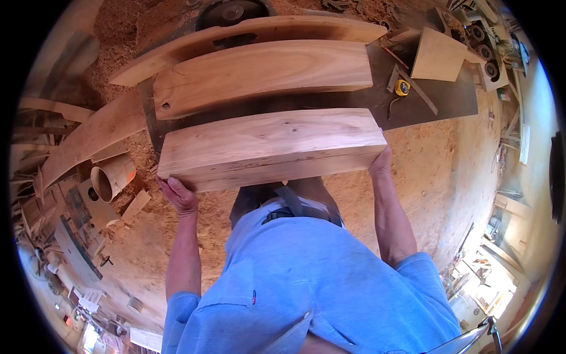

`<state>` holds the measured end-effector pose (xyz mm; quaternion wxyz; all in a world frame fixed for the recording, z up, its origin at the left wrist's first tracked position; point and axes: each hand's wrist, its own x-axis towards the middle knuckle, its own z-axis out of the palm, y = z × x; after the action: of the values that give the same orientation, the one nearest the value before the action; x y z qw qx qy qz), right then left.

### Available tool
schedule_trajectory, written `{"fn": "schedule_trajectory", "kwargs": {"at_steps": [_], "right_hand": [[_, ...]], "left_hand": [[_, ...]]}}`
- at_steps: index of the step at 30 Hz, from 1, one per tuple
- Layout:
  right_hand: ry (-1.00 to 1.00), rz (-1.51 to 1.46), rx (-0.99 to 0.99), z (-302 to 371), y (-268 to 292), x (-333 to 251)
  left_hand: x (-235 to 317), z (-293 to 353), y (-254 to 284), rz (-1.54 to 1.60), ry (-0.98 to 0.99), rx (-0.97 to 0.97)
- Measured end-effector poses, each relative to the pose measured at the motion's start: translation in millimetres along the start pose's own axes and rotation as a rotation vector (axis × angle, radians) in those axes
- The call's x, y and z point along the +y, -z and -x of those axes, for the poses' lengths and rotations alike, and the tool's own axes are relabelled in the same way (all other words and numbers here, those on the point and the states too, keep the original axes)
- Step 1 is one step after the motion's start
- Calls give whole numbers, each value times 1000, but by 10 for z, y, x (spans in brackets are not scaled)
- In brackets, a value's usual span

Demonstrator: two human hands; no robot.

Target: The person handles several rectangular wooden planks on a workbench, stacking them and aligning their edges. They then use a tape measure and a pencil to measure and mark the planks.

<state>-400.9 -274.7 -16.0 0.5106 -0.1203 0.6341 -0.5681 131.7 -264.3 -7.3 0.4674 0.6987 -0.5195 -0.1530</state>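
A thick pale wooden beam (271, 144) lies crosswise in front of my body, with a few small knots and dark streaks on its faces. My left hand (178, 193) grips its left end from below, the thumb side showing. At the opposite end my right hand (381, 160) is closed round the lower corner; most of its fingers are hidden behind the wood. Just beyond the beam, a similar wooden block (265, 74) rests on the dark machine table (454, 100), apart from the one I hold.
Behind that block stands a long curved board (330, 28). A yellow tape measure (402, 88), a square (420, 93) and a flat wood panel (439, 54) occupy the table's right. An overturned bucket (113, 177) and offcuts lie left on the sawdust-covered floor (430, 171).
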Motion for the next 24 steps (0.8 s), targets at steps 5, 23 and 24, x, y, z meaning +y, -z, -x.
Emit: {"fn": "schedule_trajectory", "kwargs": {"at_steps": [5, 23, 24], "right_hand": [[19, 16, 28, 54, -34, -19], [6, 35, 56, 129, -101, -10], [-9, 27, 44, 121, -88, -9]], "left_hand": [[-4, 23, -12, 33, 2, 8], [19, 19, 21, -40, -32, -10], [7, 29, 17, -26, -27, -7]]}}
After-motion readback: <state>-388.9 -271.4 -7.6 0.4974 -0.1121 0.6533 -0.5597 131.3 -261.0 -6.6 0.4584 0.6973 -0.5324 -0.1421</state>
